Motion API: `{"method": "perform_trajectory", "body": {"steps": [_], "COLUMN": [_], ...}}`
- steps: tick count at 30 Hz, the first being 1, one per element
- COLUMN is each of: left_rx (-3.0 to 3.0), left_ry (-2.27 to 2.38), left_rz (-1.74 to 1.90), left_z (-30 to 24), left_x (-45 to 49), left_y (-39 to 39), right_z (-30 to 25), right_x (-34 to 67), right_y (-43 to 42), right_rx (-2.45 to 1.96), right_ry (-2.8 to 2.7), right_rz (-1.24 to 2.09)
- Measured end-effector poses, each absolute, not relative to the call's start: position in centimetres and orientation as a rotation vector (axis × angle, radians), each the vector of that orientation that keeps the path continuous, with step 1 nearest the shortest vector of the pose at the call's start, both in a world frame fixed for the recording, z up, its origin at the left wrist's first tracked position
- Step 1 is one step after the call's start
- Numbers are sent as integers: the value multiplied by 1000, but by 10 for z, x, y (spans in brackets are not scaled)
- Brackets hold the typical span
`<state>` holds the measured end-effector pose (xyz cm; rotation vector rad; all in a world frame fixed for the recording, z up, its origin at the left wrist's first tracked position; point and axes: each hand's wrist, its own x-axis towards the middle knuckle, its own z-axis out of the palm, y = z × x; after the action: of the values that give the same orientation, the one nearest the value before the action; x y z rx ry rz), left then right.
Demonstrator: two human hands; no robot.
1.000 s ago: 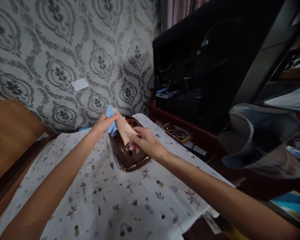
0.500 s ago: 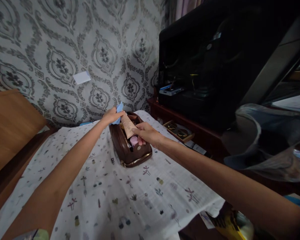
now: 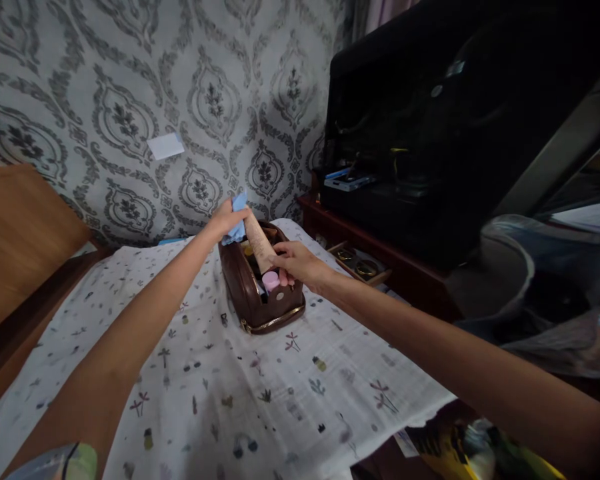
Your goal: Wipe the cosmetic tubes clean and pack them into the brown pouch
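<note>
A brown toiletry bag [image 3: 243, 287] with a gold zip lies open on the patterned white cloth. Above its opening slants a beige squeeze tube [image 3: 258, 237] with small print. My right hand [image 3: 297, 263] pinches the tube's lower end, near a pink cap [image 3: 271, 281] inside the bag. My left hand [image 3: 226, 219] is closed on a crumpled light-blue cloth [image 3: 238, 223], its thumb at the tube's upper end. Whether the cloth wraps round that end is hard to see. Other contents of the bag are mostly hidden.
The white cloth [image 3: 220, 400] covers the surface under the bag. To the right stand a dark television-like screen [image 3: 405, 133] and a wooden tray [image 3: 363, 267] with round items. A brown wooden board [image 3: 25, 240] rises at left, and a patterned wall closes the back.
Both hands keep their hold. The tube and the blue cloth have risen slightly at the left-hand end, and the pink cap shows more clearly. The view has shifted a little.
</note>
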<state>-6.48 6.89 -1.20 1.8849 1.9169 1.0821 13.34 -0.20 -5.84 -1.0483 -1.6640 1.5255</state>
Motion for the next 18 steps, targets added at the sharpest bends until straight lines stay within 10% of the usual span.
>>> {"method": "perform_trajectory", "body": {"steps": [7,18], "left_rx": [2282,2850], "left_ry": [1518,1912], "left_rz": [1591,1227], "left_z": [18,-19], "left_x": [-54,-31], "left_y": [40,-7], "right_z": [-52,-40], "right_x": [122,116], "right_y": [7,9], "right_rx": [-1016,-878], "right_ry": [-1563,-1302], "right_rz": [1505,1786]}}
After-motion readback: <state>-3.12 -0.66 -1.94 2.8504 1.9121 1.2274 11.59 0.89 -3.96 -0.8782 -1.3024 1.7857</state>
